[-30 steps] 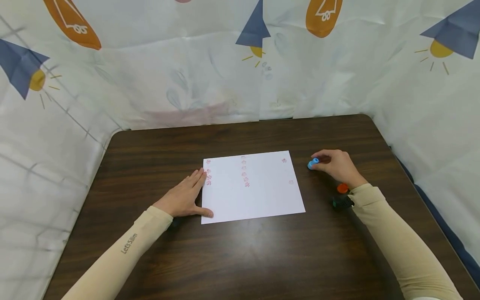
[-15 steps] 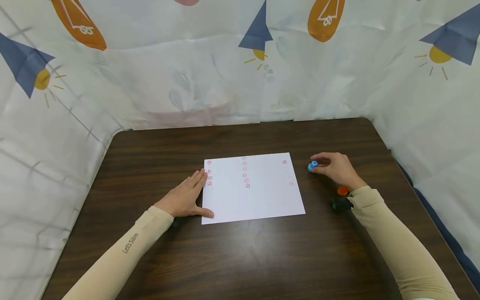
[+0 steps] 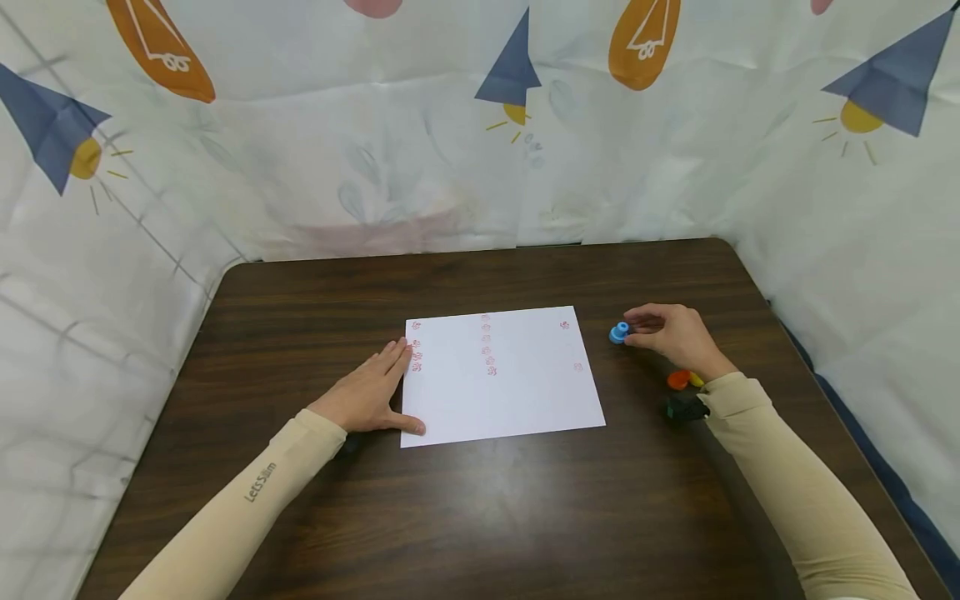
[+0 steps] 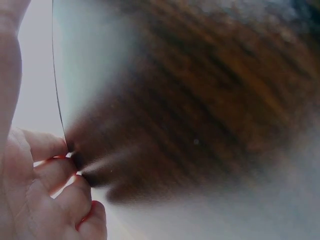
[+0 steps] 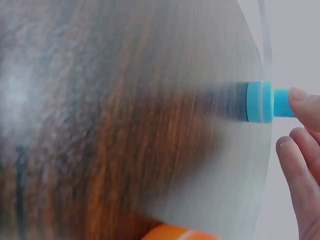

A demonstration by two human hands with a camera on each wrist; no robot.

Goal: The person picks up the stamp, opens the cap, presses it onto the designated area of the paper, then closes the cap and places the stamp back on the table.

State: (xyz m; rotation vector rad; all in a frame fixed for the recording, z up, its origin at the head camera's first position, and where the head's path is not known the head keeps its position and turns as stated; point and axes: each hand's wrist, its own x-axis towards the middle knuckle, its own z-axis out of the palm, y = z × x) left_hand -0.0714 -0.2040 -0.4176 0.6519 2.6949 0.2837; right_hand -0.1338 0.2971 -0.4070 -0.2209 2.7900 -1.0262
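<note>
My left hand (image 3: 367,387) lies spread flat at the left edge of a white paper sheet (image 3: 517,400), with fingertips and thumb on it. Small red stamp prints (image 3: 487,337) run down the paper's left side and middle, with a couple on the right. Beyond the sheet's right edge, a blue stamp (image 3: 618,333) stands upright on the table. My right hand (image 3: 675,337) is just right of it, fingers parted. The right wrist view has the thumb (image 5: 302,102) overlapping the handle end of the stamp, while the other fingers are spread below, apart from it.
An orange stamp-like piece (image 3: 678,380) and a yellow piece (image 3: 696,379) sit under the right wrist, the yellow one partly hidden. A dark device (image 3: 684,408) is at the right cuff. A patterned curtain (image 3: 360,167) surrounds the dark wooden table (image 3: 480,517).
The right hand has loosened from the blue stamp and drawn slightly right, leaving it standing. The yellow piece has come into sight. The left hand stays on the paper.
</note>
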